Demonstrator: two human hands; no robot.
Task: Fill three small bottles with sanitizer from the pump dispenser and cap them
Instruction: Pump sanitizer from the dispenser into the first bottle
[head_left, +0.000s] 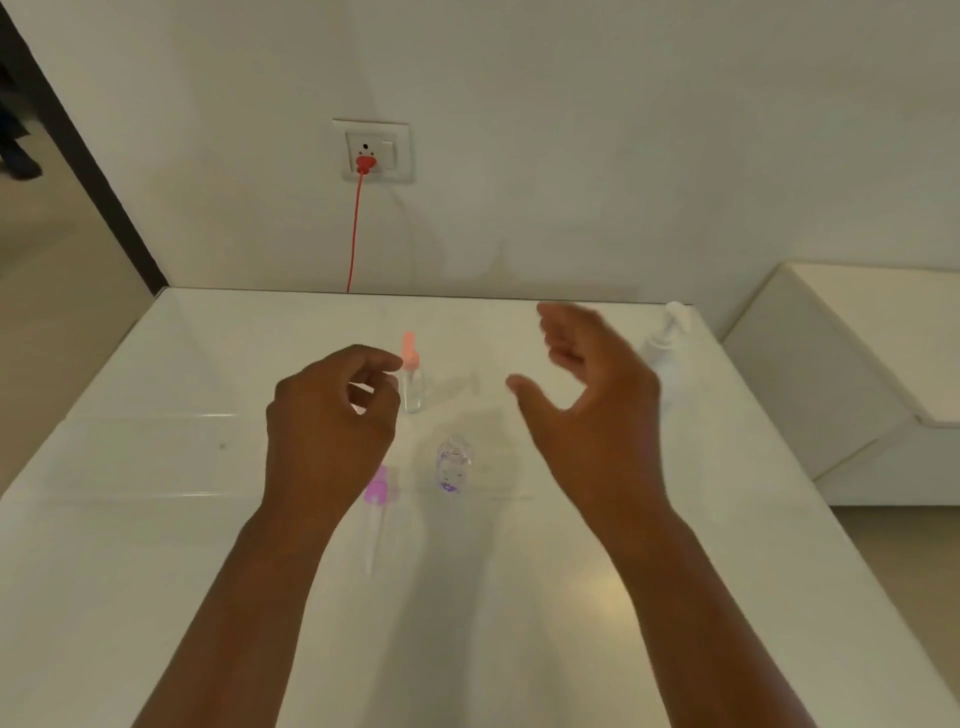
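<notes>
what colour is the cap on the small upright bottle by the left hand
Pink-orange, a salmon shade, on the clear bottle; seen in the head view.

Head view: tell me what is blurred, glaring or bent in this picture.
Head view: the right hand is motion-blurred at its fingers; the left hand is sharper. The glossy table shows streaks of glare, and the white pump dispenser washes out against it. Wide-angle distortion tilts the dark door frame.
</notes>
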